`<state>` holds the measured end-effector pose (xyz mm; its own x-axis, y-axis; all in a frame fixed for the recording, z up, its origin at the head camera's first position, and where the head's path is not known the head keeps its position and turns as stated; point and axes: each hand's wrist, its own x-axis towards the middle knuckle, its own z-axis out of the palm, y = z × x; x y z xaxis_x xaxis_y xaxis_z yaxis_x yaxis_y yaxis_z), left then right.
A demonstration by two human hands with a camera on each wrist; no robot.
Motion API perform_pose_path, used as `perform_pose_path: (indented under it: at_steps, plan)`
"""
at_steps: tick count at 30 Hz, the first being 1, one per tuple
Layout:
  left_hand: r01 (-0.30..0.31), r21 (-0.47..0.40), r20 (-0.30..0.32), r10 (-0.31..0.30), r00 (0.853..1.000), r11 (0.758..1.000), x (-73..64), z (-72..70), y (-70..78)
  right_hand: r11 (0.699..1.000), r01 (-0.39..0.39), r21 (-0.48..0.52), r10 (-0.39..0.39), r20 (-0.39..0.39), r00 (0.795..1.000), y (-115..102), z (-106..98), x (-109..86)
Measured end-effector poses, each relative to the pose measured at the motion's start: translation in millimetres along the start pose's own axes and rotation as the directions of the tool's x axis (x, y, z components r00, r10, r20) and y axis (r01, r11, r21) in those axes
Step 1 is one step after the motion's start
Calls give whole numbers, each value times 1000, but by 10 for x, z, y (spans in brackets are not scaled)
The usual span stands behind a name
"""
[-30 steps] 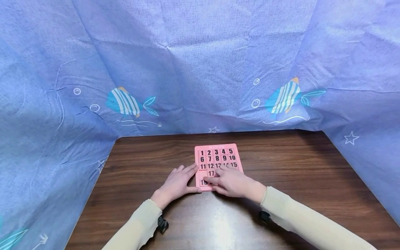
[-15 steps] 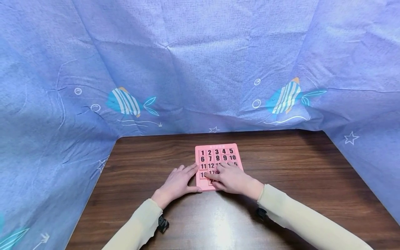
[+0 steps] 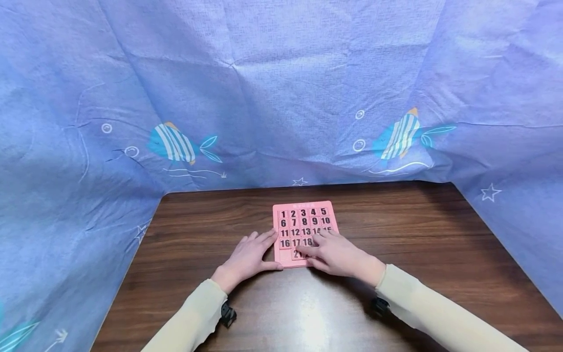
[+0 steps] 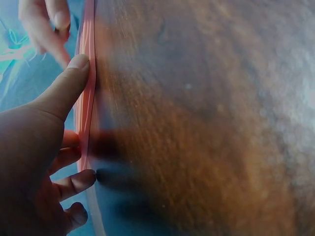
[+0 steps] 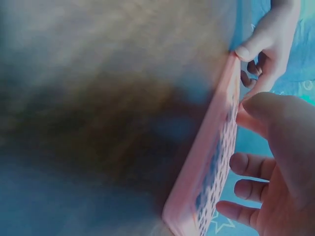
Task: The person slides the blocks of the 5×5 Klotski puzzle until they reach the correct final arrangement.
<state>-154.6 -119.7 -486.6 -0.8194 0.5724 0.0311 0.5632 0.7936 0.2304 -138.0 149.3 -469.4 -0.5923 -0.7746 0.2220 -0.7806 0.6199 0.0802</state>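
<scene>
A pink number sliding puzzle (image 3: 276, 249) lies on the brown wooden table, its black numbers running in rows from 1. The gap in its bottom row is at the left corner, below tile 16 (image 3: 285, 243). My left hand (image 3: 247, 259) holds the puzzle's left side, thumb at the near corner and fingertips along the left edge. Over the lower right part reaches my right hand (image 3: 336, 254), its index fingertip on the tiles near 17 and 21. That hand hides several tiles at the lower right. In the right wrist view its other fingers (image 5: 246, 189) hang apart beside the puzzle.
The wooden table (image 3: 198, 215) surrounds the puzzle, with a bright reflection near the front. A blue cloth (image 3: 281, 98) printed with fish hangs behind and at both sides. Dark wrist devices (image 3: 227, 314) sit below both sleeves.
Tile 16 has slid up from the bottom row into the row beside 17, leaving the corner slot bare. My right hand then moved rightward over the tiles. The left hand stayed put.
</scene>
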Motion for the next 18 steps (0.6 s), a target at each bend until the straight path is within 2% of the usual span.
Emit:
perform_pose_path:
  at_steps: [5,9,14,18]
  plan:
    - [12,9,6,-12,1000,1000,-15,1,-4,999,39,-18,-39,-10,999,-70,23,-67]
    - [14,2,2,-14,1000,1000,-23,-8,11,998,45,-36,-45,-23,999,-143,51,-12]
    - [8,-4,-10,-9,1000,1000,-29,-22,37,997,52,-62,-52,14,999,-224,68,79]
    - [8,-4,-9,-8,1000,1000,-34,-25,47,998,45,-51,-45,2,999,-210,50,60]
